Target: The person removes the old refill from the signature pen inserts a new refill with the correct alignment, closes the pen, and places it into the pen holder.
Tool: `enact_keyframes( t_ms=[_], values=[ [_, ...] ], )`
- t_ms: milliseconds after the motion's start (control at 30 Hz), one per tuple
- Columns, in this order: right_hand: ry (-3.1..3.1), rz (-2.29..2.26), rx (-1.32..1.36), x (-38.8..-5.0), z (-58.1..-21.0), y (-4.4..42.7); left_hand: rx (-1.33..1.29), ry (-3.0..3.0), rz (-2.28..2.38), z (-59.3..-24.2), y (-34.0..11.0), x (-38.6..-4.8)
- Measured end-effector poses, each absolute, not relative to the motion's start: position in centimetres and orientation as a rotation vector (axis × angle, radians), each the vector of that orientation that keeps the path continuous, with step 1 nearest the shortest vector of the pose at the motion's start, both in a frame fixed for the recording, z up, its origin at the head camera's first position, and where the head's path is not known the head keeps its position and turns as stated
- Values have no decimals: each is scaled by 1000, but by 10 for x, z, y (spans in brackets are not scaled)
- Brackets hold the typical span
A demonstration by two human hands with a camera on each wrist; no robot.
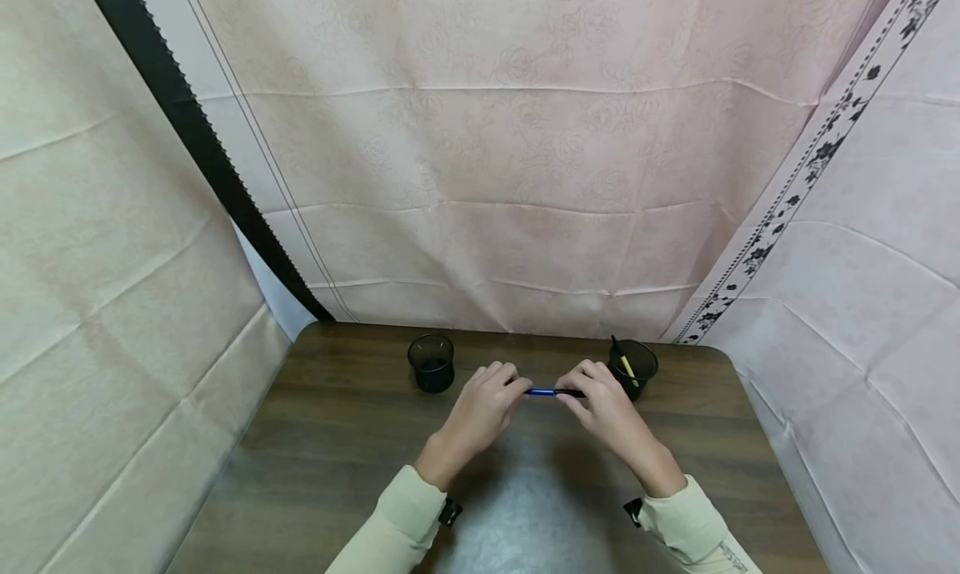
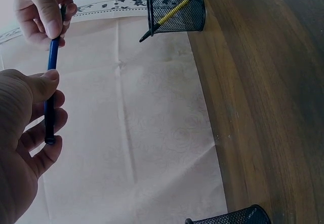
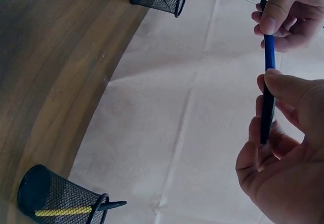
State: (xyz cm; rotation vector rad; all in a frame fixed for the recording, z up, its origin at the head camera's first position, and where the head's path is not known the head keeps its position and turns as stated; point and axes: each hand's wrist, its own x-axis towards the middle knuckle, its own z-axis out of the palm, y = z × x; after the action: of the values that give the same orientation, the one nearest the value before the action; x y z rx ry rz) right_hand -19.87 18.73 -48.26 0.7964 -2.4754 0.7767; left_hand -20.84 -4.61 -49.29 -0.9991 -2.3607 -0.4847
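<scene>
Both hands hold one blue pen [image 1: 542,391] with dark ends, level above the table. My left hand [image 1: 483,407] pinches its left end between thumb and fingers; in the left wrist view the dark tip of the pen [image 2: 49,133] runs past the curled fingers. At the other end, the black part is gripped by my right hand [image 1: 606,409], seen closely in the right wrist view. Just beyond the right hand stands a black mesh cup [image 1: 645,360] with a yellow-and-black pen [image 1: 627,366] leaning inside. Fingers cover parts of the blue pen.
A second black mesh cup [image 1: 431,366] stands upright near the back edge, left of the hands; no contents show in it. The brown wooden table [image 1: 330,449] ends at pale cloth hangings [image 1: 480,157] behind and at both sides.
</scene>
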Motion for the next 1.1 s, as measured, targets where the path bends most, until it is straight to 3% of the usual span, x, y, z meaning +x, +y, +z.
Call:
enact_keyframes(
  t_ms=[1100],
  values=[
    [-2428, 611, 814, -198, -479, 192, -988, -2359, -483, -493, -53, -209]
  ],
)
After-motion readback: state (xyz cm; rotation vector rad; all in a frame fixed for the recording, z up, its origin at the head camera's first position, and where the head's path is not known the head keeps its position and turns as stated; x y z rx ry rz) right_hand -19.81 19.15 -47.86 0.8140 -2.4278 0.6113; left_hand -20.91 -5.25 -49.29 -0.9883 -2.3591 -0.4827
